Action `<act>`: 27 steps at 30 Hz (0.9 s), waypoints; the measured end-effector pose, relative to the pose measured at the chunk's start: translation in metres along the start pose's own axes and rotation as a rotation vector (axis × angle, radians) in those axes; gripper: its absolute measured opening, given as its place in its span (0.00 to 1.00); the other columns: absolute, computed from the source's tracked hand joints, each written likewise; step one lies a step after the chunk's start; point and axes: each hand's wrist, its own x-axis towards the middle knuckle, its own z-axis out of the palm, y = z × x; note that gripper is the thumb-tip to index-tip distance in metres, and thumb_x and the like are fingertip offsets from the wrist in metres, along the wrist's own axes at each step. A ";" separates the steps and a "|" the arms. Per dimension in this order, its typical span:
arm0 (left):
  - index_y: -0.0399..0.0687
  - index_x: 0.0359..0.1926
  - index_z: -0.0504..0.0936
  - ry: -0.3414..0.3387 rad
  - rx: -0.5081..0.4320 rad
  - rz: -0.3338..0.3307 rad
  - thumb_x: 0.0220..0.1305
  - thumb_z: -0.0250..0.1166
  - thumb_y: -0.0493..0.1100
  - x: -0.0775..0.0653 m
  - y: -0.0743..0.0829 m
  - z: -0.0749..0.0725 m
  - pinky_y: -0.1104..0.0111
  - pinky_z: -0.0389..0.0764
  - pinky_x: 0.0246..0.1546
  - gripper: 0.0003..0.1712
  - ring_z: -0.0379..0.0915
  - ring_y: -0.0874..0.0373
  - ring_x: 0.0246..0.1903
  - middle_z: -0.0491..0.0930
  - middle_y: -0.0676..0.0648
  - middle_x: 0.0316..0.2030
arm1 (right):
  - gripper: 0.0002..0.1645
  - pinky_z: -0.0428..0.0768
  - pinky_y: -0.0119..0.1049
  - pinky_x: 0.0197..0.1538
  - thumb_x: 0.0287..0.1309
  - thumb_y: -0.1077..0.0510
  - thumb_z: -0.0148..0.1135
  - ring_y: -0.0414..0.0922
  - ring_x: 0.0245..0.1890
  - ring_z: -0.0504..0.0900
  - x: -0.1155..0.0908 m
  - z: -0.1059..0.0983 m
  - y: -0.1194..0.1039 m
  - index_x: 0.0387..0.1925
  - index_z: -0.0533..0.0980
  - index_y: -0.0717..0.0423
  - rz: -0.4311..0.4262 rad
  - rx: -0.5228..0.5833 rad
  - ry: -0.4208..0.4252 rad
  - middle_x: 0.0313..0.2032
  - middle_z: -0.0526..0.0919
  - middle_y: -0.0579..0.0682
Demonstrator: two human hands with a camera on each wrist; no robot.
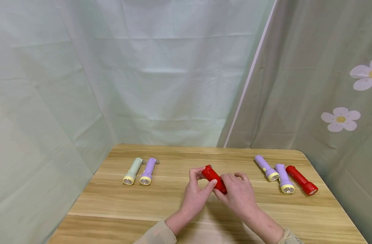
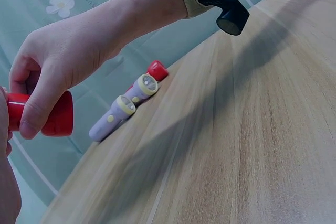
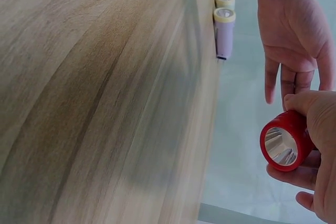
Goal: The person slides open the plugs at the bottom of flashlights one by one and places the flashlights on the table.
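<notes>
A red flashlight [image 1: 212, 175] is held above the middle of the wooden table, tilted, by both hands. My left hand [image 1: 195, 196] pinches its tail end between thumb and fingers. Near the head end, my right hand [image 1: 241, 196] grips the body. The flashlight's head [image 2: 59, 114] sticks out past the right thumb in the left wrist view. Its reflector [image 3: 281, 148] faces the camera in the right wrist view. A small dark piece shows at the tail tip; part of the barrel is hidden by the fingers.
On the table [image 1: 118, 203], a pale green flashlight [image 1: 133, 171] and a purple one [image 1: 148, 171] lie at left, grey tabs sticking out at their tails. At right lie two purple flashlights [image 1: 266, 168] and another red flashlight [image 1: 301, 180]. Curtains [image 1: 173, 84] hang behind.
</notes>
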 end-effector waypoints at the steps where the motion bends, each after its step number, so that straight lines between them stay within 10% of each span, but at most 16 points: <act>1: 0.60 0.64 0.63 -0.002 0.000 0.002 0.67 0.70 0.57 0.000 0.000 0.000 0.62 0.79 0.41 0.33 0.72 0.54 0.56 0.79 0.55 0.52 | 0.22 0.77 0.50 0.51 0.44 0.46 0.81 0.41 0.22 0.78 0.000 0.000 0.000 0.33 0.78 0.53 0.001 0.000 -0.002 0.24 0.80 0.44; 27: 0.61 0.66 0.61 -0.047 -0.014 0.029 0.69 0.68 0.55 -0.002 0.002 -0.002 0.58 0.82 0.43 0.33 0.71 0.52 0.57 0.78 0.53 0.55 | 0.21 0.77 0.50 0.50 0.46 0.47 0.80 0.40 0.22 0.79 -0.001 -0.002 -0.002 0.34 0.79 0.53 -0.002 0.006 -0.006 0.26 0.81 0.44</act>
